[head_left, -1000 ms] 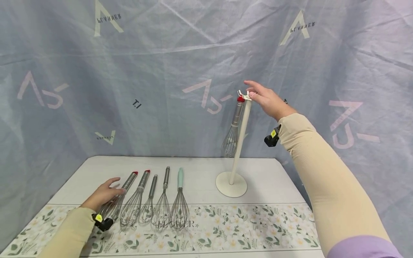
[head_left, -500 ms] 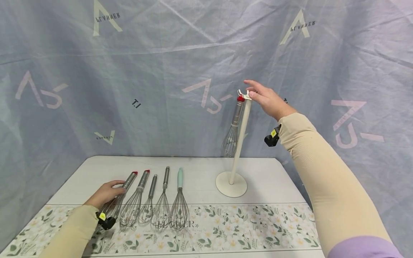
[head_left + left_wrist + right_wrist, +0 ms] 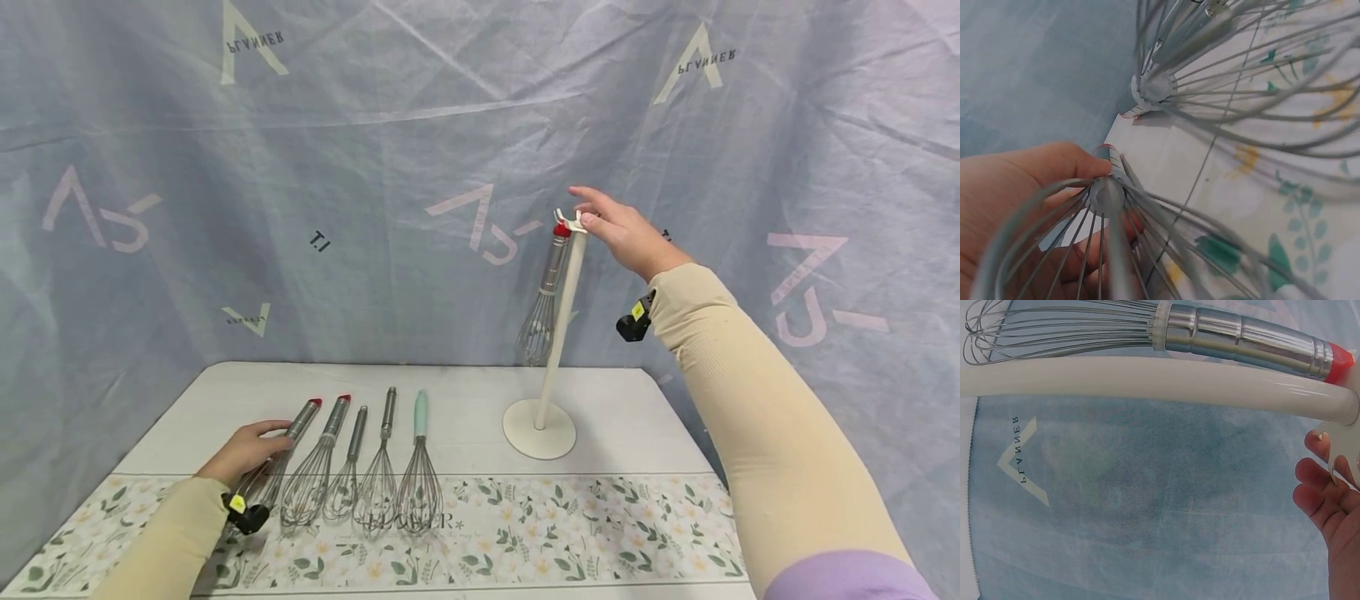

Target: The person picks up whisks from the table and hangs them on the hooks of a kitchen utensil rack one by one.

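Observation:
My left hand [image 3: 243,454] grips a red-tipped steel whisk [image 3: 302,421], leftmost in the row on the table. In the left wrist view, thumb and fingers lie around it where the wires meet the handle. My right hand [image 3: 628,237] holds the hooked top of a tall white stand [image 3: 564,312], index finger stretched out over it. In the right wrist view, several curled fingertips show at the white top piece. From one of the stand's hooks hangs another red-tipped whisk [image 3: 1241,337], wires downward beside the pole.
Right of the gripped whisk lie another red-tipped whisk [image 3: 333,421], a small steel whisk [image 3: 356,433], a slim steel whisk [image 3: 387,412] and a mint-handled whisk [image 3: 420,412]. A floral runner [image 3: 570,533] crosses the white table. Grey-blue curtain [image 3: 375,150] hangs behind.
My left hand has moved slightly right and closed its fingers on the leftmost whisk. The right hand stays at the stand's top, and the hanging whisk has not moved.

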The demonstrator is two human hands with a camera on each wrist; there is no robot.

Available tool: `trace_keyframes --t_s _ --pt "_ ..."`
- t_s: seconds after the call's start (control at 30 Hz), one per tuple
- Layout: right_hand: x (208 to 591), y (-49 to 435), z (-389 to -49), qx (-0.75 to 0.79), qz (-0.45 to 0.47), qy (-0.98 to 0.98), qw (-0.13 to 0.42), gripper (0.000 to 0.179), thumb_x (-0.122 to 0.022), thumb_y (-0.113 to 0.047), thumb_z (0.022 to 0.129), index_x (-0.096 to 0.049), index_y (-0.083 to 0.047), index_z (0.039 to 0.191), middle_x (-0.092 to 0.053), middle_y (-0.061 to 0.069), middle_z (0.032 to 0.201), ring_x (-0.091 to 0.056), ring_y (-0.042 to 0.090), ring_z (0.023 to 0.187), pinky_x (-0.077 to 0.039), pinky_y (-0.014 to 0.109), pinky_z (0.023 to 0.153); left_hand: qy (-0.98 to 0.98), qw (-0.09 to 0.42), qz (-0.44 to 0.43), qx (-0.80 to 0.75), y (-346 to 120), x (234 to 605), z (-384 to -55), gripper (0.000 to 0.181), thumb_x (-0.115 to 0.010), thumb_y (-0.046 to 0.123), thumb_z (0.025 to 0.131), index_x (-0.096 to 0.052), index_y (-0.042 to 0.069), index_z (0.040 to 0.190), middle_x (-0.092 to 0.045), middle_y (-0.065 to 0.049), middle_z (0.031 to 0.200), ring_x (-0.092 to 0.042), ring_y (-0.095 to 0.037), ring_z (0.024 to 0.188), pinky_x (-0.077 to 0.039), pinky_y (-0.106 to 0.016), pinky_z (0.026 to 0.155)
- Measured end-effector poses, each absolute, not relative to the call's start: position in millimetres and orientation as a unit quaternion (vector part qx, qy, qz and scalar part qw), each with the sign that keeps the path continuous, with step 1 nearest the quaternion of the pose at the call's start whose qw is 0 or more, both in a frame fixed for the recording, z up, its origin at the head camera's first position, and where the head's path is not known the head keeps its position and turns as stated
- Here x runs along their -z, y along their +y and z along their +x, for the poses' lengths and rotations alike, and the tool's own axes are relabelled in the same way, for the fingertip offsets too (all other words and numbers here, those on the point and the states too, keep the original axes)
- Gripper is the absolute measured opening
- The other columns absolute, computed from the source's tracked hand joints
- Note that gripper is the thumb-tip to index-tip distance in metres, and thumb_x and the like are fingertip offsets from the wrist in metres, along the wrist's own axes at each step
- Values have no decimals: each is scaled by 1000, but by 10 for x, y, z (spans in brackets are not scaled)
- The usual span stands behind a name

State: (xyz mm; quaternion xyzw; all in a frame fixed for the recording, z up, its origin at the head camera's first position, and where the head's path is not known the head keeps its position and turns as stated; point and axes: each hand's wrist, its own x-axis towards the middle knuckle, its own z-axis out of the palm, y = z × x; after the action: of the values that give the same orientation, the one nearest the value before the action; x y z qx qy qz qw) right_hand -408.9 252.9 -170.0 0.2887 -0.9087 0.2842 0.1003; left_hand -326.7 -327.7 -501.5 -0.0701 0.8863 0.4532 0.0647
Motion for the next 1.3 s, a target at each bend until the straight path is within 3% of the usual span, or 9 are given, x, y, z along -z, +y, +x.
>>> trace_keyframes --t_s 0.17,0.3,0.6,0.87,1.3 --pt "1695 2525 -4075 -285 289 -909 97 57 -36 -38 110 -20 -26 163 -35 22 159 -34 44 145 -25 67 112 890 47 -65 -449 -3321 4999 -3262 62 -62 23 98 -42 -7 149 -64 -25 113 -60 -22 81 -51 -37 64" --pt "1693 2523 -4067 -288 289 -908 97 56 -36 -37 110 -21 -26 163 -34 22 159 -34 44 145 -25 67 112 885 39 -71 -459 -3347 4940 -3263 61 -61 21 98 -41 -6 150 -66 -20 103 -59 -23 76 -52 -39 62" --pt "1679 2529 -4067 -290 290 -906 101 56 -37 -36 110 -23 -25 163 -36 23 158 -33 43 145 -25 67 113 884 17 -44 -465 -3355 4683 -3211 63 -58 21 101 -34 -5 153 -66 -23 107 -62 -25 75 -53 -40 61" --pt "1694 2546 -4075 -296 294 -904 96 56 -38 -36 110 -23 -25 162 -34 23 158 -31 43 146 -24 67 113 884 -3 -33 -467 -3307 4475 -3224 62 -58 22 103 -34 -1 156 -64 -16 104 -59 -26 74 -53 -42 60" --pt "1696 2543 -4062 -292 295 -905 94 57 -36 -42 109 -23 -25 163 -33 23 159 -30 44 146 -23 68 112 884 -43 0 -465 -3116 4153 -3258 61 -60 24 103 -36 6 157 -62 -22 111 -61 -29 83 -56 -40 65"
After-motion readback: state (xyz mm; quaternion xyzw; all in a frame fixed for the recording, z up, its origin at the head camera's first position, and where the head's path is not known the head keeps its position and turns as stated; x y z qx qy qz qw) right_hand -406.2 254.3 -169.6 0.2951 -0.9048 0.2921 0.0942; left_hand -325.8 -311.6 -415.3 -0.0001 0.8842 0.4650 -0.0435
